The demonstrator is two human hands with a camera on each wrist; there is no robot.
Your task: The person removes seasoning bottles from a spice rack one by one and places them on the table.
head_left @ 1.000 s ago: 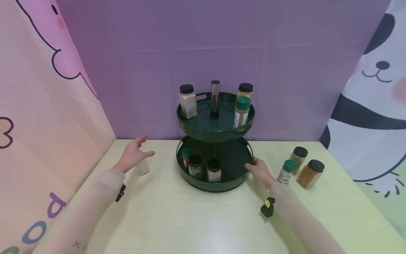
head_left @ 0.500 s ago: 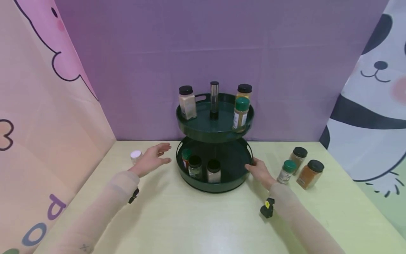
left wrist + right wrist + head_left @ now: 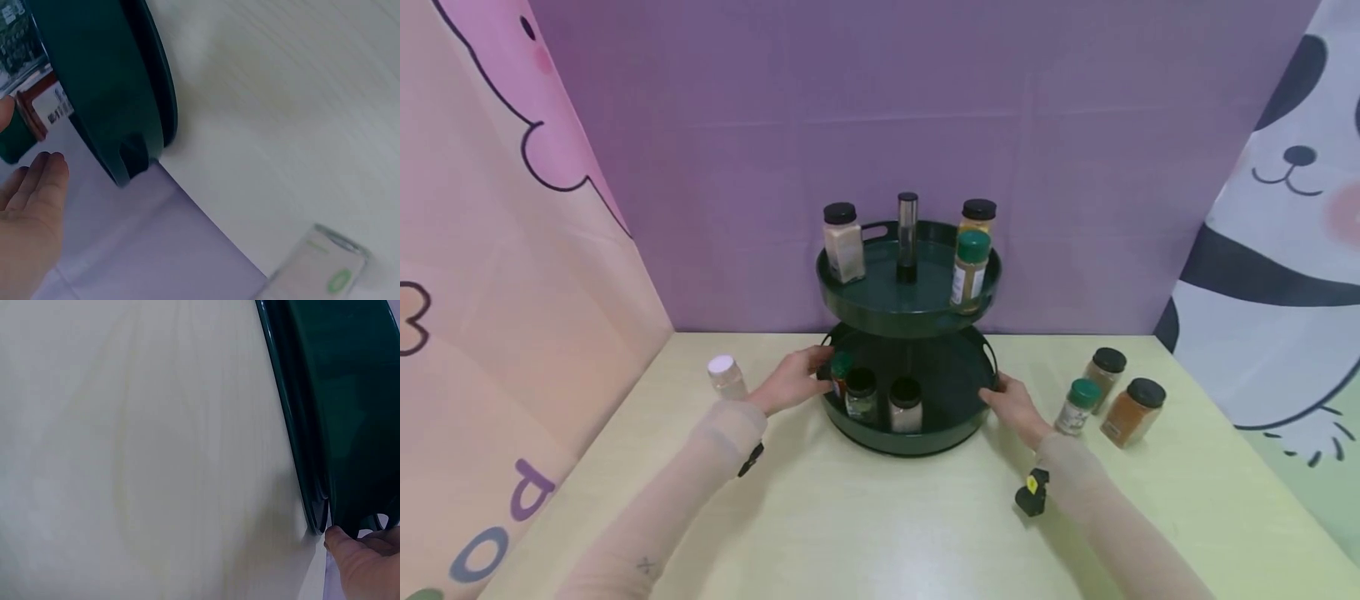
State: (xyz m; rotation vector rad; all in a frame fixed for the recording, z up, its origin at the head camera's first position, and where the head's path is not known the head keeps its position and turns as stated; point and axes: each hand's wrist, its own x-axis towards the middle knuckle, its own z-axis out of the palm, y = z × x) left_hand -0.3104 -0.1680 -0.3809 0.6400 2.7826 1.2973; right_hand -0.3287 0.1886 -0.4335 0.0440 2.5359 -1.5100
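A two-tier dark green turntable rack [image 3: 895, 321] stands on the table. On its lower tier, at the left rim, sits a small spice jar [image 3: 840, 372] with a green cap and reddish body. My left hand [image 3: 792, 379] reaches over that rim around this jar; the left wrist view shows the fingers [image 3: 47, 181] straight and apart from the green cap [image 3: 15, 139], the thumb close to it. At the opposite side my right hand [image 3: 1017, 406] holds the lower tray's rim by its handle cutout, the thumb [image 3: 340, 540] on the outer wall.
Two black-capped jars [image 3: 862, 395] [image 3: 906, 403] share the lower tier. The upper tier bears a pale jar [image 3: 846, 248], a yellow jar [image 3: 978, 215] and a green-capped jar [image 3: 970, 271]. A white-capped jar [image 3: 727, 377] stands left; three jars [image 3: 1133, 412] stand right.
My left hand has left the white-capped jar standing on the table and moved right to the lower tier's green-capped jar. The right hand has stayed on the tray rim.
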